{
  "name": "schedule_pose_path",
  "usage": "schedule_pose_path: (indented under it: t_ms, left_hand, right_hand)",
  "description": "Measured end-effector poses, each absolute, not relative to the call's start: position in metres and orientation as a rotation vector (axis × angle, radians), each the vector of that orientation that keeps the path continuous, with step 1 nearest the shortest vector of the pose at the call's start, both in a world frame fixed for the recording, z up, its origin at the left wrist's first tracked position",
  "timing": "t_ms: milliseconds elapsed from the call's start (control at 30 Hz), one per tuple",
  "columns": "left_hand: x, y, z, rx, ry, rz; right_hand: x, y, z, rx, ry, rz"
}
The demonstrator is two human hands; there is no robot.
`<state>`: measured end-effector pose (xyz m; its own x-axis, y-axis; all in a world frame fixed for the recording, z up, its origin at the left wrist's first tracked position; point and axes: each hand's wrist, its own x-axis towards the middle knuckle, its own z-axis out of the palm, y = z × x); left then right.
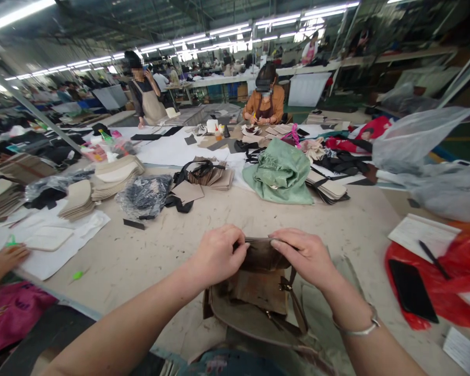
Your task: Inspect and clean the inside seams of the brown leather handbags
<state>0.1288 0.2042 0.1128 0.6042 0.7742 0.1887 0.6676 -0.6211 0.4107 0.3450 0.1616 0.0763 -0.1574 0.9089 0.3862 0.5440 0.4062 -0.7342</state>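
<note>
A brown bag (254, 292) with straps and small metal buckles rests at the table's near edge, right in front of me. My left hand (222, 254) pinches the left part of the bag's upper edge between thumb and curled fingers. On the right part of the same edge, my right hand (303, 254) grips with the thumb on the near side and the fingers behind. The edge is stretched between both hands. Beneath it the bag's front panel and one strap show. A pale greenish sheet (342, 297) lies beside the bag, under my right forearm.
Ahead are a green cloth bundle (278, 169), stacked beige pieces (219, 177) and a plastic-wrapped bundle (144, 196). A black phone (413, 290) lies on red plastic (458, 256) at right. At left, another person's hand (8, 261) holds something green. Another person (265, 99) works across the table.
</note>
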Motion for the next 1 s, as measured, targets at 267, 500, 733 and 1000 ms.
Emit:
schedule_pose_path:
  t_ms: [267, 500, 733, 1000]
  left_hand:
    - [0.132, 0.203, 0.114, 2.523, 1.246, 0.528]
    - [0.134, 0.201, 0.112, 2.558, 1.258, 0.525]
    - [0.134, 0.200, 0.115, 2.539, 1.269, 0.522]
    - [0.134, 0.201, 0.114, 2.549, 1.266, 0.510]
  right_hand:
    - [0.355, 0.158, 0.076, -1.282, -1.958, 0.539]
    - [0.347, 0.160, 0.091, -1.466, -2.079, 0.290]
    - [0.333, 0.169, 0.101, -1.422, -2.172, 0.323]
    - [0.333, 0.168, 0.097, -1.399, -2.199, 0.157]
